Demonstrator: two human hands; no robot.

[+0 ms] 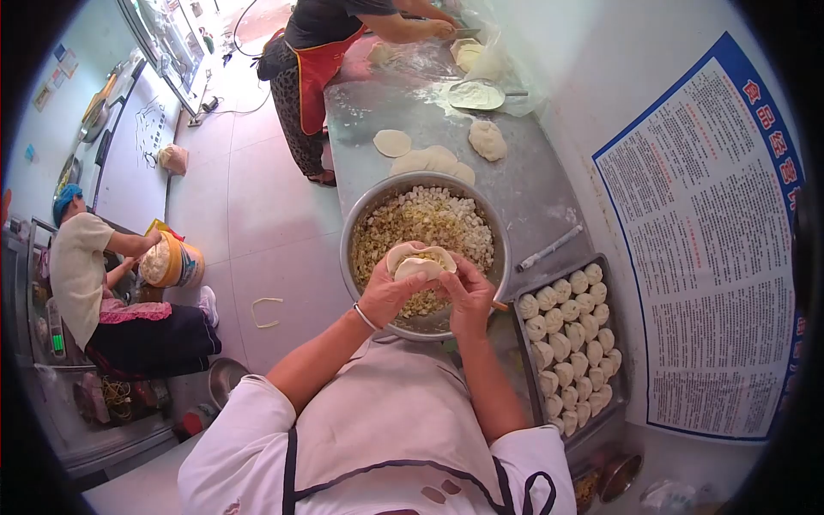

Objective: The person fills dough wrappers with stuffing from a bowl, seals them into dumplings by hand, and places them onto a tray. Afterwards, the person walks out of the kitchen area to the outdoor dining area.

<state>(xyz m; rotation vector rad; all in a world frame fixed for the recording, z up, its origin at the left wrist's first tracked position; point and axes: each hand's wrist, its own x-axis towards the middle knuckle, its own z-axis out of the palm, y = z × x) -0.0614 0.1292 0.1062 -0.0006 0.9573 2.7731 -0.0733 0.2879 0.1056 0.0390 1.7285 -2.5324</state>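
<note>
A round dough wrapper (418, 269) with some filling at its middle is held over a large metal bowl (347, 245). My left hand (386, 293) cups the wrapper from the left, its thumb against the near edge. My right hand (469, 296) pinches the right edge, where the dough is folded up. A short wooden handle (499, 305) sticks out beside my right hand; whether I grip it or it rests on the bowl, I cannot tell. Chopped filling (429, 210) with pale cubes lies in the bowl, partly hidden by my hands.
A tray (520, 343) of pleated buns stands at the right. Flat wrappers (429, 160), a dough lump (487, 140) and a flour scoop (476, 95) lie on the metal table (352, 129). One co-worker (313, 69) works at its far end; another (94, 266) handles a bucket (184, 262) at left.
</note>
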